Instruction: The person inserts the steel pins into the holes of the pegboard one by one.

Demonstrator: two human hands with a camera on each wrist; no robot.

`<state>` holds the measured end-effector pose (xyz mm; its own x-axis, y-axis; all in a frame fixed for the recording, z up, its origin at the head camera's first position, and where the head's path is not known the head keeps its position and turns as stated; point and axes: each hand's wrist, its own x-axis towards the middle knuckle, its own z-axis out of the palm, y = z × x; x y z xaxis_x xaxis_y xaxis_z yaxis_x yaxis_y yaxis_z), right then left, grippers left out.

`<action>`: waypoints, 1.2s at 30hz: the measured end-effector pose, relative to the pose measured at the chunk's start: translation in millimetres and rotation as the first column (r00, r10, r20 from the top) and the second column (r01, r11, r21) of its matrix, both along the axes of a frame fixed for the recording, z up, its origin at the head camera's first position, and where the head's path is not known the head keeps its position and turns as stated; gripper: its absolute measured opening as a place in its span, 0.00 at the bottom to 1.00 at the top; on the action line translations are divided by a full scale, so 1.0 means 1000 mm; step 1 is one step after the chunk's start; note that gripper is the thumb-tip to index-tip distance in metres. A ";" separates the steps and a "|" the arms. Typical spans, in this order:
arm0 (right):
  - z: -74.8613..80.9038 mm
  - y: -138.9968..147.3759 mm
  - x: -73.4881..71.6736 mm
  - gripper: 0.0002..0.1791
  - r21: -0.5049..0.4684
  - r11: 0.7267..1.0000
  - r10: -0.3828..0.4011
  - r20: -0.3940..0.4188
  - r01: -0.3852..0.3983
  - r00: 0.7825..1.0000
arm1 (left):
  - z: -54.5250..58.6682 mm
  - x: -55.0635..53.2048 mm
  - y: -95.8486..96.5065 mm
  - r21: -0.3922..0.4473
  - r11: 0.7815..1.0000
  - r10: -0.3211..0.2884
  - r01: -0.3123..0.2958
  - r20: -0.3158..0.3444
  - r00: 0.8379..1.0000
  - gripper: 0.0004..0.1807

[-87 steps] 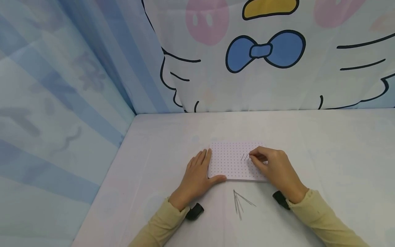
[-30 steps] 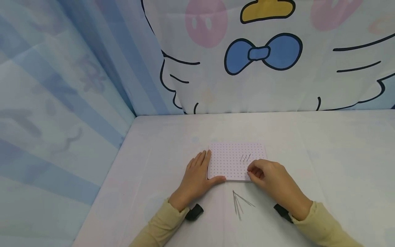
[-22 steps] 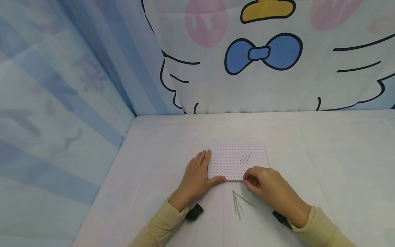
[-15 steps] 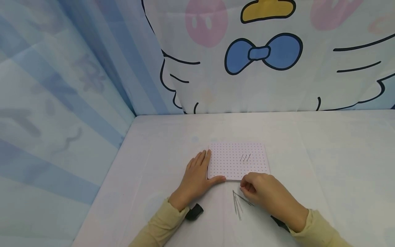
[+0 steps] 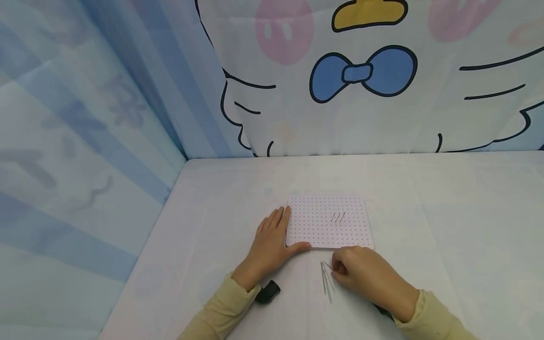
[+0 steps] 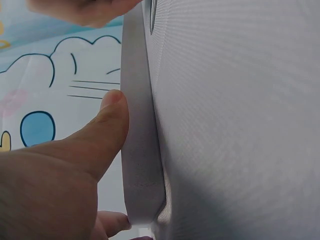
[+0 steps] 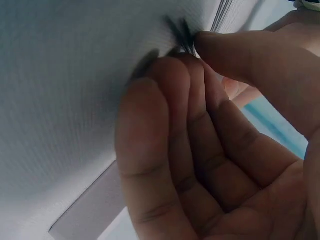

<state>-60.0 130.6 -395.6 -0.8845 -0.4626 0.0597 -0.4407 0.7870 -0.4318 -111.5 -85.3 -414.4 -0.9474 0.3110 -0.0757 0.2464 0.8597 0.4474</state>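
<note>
A white pegboard point(image 5: 308, 222) dotted with small holes lies on the table. Three thin metal pins point(image 5: 338, 217) stand in it, right of its middle. My left hand point(image 5: 267, 250) lies at its left side, fingers straight, the thumb point(image 6: 114, 115) resting on its front edge. Several loose metal pins point(image 5: 326, 285) lie fanned out in front of the board. At the right side of that fan is my right hand point(image 5: 367, 271), fingers curled. In the right wrist view its thumb and fingertips pinch dark, blurred pin ends point(image 7: 185, 37); how many it holds I cannot tell.
The pale table point(image 5: 450, 226) stretches beyond the board on both sides. A printed cloth wall point(image 5: 361, 123) rises at its far edge, and a blue striped one point(image 5: 85, 165) stands along the left. A black wrist camera point(image 5: 267, 292) sits at the left cuff.
My right hand has let go of the third pin, now standing in the board, and moved down toward me to the loose pins. My left hand stays at the board's side.
</note>
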 end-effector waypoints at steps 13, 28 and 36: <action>-0.004 -0.004 0.007 0.16 0.039 0.998 -0.052 -0.053 0.055 0.997 | -0.001 -0.001 0.003 -0.005 1.000 -0.025 0.025 -0.010 1.000 0.56; -0.003 -0.015 -0.002 0.15 0.084 0.996 0.037 -0.191 -0.022 0.981 | -0.003 -0.002 -0.005 0.014 1.000 0.014 -0.014 -0.035 0.999 0.56; 0.000 -0.009 0.000 0.15 -0.024 1.000 -0.021 -0.166 0.017 0.986 | -0.004 -0.001 0.002 0.028 1.000 -0.010 0.010 -0.017 1.000 0.57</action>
<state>-60.0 121.6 -395.5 -0.8700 -0.4426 0.2171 -0.4929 0.7868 -0.3715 -112.7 -83.4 -418.7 -0.9454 0.3220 -0.0504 0.2627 0.8444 0.4668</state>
